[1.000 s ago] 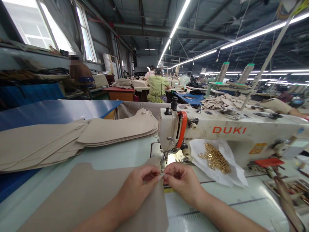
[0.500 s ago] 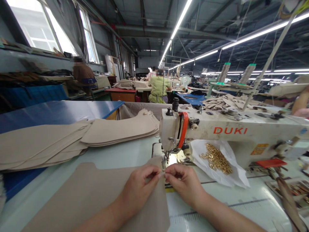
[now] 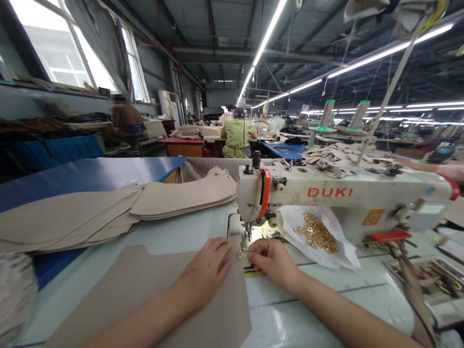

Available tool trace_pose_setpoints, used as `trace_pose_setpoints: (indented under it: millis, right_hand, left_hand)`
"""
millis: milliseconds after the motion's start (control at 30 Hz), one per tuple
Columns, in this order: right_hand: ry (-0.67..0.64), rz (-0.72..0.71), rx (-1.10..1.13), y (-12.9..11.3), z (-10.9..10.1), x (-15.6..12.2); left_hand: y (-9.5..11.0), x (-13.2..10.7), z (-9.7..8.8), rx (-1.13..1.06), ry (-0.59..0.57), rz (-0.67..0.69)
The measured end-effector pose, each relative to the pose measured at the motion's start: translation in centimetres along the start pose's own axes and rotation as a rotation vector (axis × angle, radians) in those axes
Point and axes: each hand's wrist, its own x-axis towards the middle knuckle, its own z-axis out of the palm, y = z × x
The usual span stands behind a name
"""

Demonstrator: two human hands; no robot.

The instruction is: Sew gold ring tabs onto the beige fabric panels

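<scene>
A flat beige fabric panel (image 3: 145,295) lies on the pale green table in front of me. My left hand (image 3: 207,271) rests flat on its far right corner, fingers stretched out. My right hand (image 3: 271,261) pinches a small gold metal ring (image 3: 242,253) at the panel's edge, just below the needle of the white DUKI sewing machine (image 3: 326,193).
An open white bag of gold metal rings (image 3: 316,233) lies under the machine arm. Stacks of beige panels (image 3: 108,208) fill the table's left side over a blue sheet. Two thread cones stand behind the machine. Other people sit at benches further back; someone's arm shows at far right.
My left hand has let go of its pinch and now lies flat on the panel. Both hands moved forward toward the needle. The view tilted slightly.
</scene>
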Motion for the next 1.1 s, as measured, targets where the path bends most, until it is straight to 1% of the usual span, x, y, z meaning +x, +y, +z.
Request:
trace_pose_setpoints:
  millis: [100,233,400,533,600,733,867,1000,1100]
  right_hand:
    - [-0.046,0.101,-0.003,-0.9,0.3,0.2]
    - [-0.101,0.23,-0.03,-1.9,1.0,1.1]
    - [-0.142,0.305,-0.067,-2.6,1.1,2.1]
    - [-0.174,0.335,-0.088,-3.2,1.0,2.1]
    - [-0.185,0.344,-0.098,-3.3,0.9,2.2]
    - [-0.204,0.363,-0.116,-3.5,0.7,2.4]
    - [-0.208,0.371,-0.149,-3.9,0.7,2.4]
    - [-0.205,0.364,-0.202,-3.9,0.7,2.5]
    - [-0.202,0.323,-0.246,-3.4,0.7,2.7]
  left_hand:
    - [0.6,-1.1,0.2,0.012,0.003,0.022]
    - [1.3,-1.7,-0.1,0.004,0.007,0.006]
    - [1.3,-1.7,-0.4,-0.044,0.014,0.005]
    - [1.5,-0.8,-0.5,-0.096,0.019,0.019]
    - [1.6,-0.2,-0.5,-0.101,0.036,0.048]
    - [1.7,0.6,-0.1,-0.062,0.075,0.129]
    - [1.7,0.8,0.3,-0.044,0.091,0.17]
    - [1.7,1.0,0.6,-0.042,0.08,0.178]
    - [1.8,1.2,0.6,-0.042,0.056,0.175]
